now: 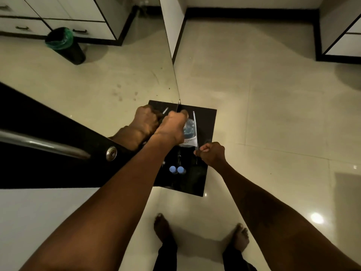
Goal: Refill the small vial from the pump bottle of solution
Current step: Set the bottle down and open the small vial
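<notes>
The pump bottle is clear with bluish liquid and a white label, and it stands on a small black shelf against a mirror. My left hand is closed over the bottle's top and hides the pump head. My right hand is just right of the bottle's base, fingers pinched on a thin clear thing, the small vial. Only a sliver of the vial shows.
Two small bottles with blue caps stand on the shelf's near part. The mirror on the left reflects my left hand. A metal bar juts out at left. A black bin appears in the reflection. My bare feet are on the tiled floor.
</notes>
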Action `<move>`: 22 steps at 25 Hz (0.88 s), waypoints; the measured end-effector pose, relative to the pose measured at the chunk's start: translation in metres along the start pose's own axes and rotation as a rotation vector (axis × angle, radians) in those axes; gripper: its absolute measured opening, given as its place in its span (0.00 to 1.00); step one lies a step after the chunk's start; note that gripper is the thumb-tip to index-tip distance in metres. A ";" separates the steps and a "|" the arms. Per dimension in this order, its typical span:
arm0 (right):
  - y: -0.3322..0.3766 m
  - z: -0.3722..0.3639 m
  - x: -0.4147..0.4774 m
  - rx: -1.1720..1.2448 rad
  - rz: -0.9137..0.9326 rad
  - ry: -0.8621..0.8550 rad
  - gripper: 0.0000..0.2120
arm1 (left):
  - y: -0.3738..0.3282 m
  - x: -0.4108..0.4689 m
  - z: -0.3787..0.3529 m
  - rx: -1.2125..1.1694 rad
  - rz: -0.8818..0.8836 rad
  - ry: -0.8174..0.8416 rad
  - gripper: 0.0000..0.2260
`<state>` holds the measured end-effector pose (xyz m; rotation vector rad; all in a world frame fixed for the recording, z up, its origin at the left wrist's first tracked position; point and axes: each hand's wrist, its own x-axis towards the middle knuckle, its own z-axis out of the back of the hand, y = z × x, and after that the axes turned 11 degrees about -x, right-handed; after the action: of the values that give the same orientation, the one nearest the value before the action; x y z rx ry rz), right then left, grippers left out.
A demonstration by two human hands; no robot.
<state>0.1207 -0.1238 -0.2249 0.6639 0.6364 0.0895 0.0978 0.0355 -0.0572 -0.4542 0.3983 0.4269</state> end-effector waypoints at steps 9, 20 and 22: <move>0.001 0.018 -0.005 -0.142 0.029 0.109 0.21 | 0.018 -0.028 -0.022 -0.061 -0.033 -0.147 0.49; 0.030 0.024 -0.103 -0.441 0.629 0.024 0.09 | 0.057 -0.165 -0.105 -0.491 0.037 -0.230 0.35; 0.039 0.012 -0.106 -0.519 0.702 0.072 0.08 | 0.057 -0.166 -0.105 -0.475 0.028 -0.226 0.32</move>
<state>0.0470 -0.1287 -0.1387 0.3520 0.3972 0.9041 -0.0967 -0.0199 -0.0875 -0.8524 0.0793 0.5960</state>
